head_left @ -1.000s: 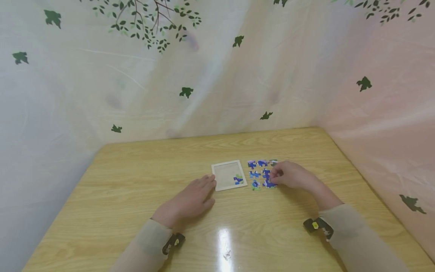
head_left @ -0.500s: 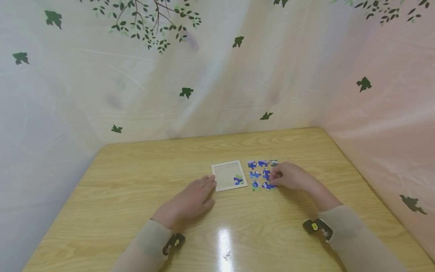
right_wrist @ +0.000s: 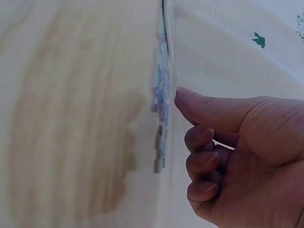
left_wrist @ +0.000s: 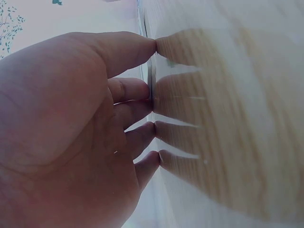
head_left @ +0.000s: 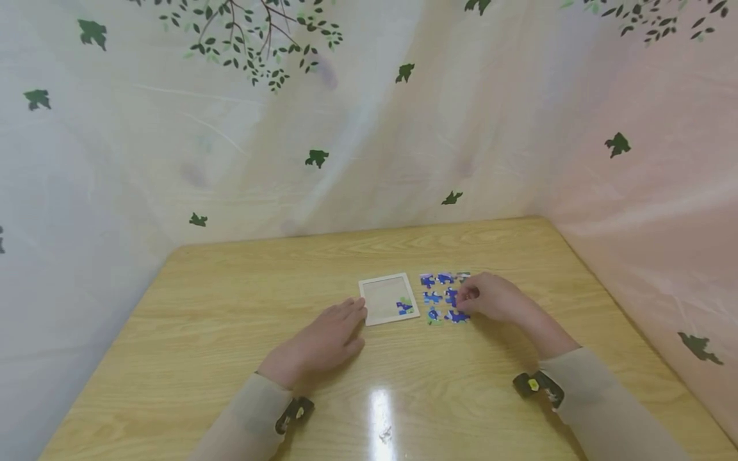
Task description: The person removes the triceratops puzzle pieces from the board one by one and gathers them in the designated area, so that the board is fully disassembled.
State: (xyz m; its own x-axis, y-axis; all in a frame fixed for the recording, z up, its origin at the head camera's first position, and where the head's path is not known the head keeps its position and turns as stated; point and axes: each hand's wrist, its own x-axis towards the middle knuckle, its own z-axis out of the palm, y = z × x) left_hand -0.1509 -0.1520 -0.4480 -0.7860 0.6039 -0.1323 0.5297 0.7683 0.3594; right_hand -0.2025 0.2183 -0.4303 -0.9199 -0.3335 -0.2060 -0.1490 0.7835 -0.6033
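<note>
A white square puzzle frame (head_left: 383,323) lies on the table. A few joined puzzle pieces (head_left: 405,306) fill its near right corner. My left hand (head_left: 323,336) rests at its left edge with relaxed fingers spread; in the left wrist view the fingertips (left_wrist: 142,133) touch the tabletop. To the right of the frame lie several loose blue, purple and green puzzle pieces (head_left: 432,297) in rows. Over their right side is my right hand (head_left: 492,296), its fingers curled and its thumb forward. In the right wrist view no piece shows in it, though the thumb hides the index fingertip.
The wooden table (head_left: 230,275) runs back to a pale cloth backdrop (head_left: 357,179) with printed leaves. Cloth also hangs along the right side of the table. A wrist camera (head_left: 294,413) sits on the left sleeve, another wrist camera (head_left: 539,386) on the right one.
My right hand shifts only slightly over the loose pieces, and more of the near right purple piece shows now than a second ago. The left hand and the frame stay in place.
</note>
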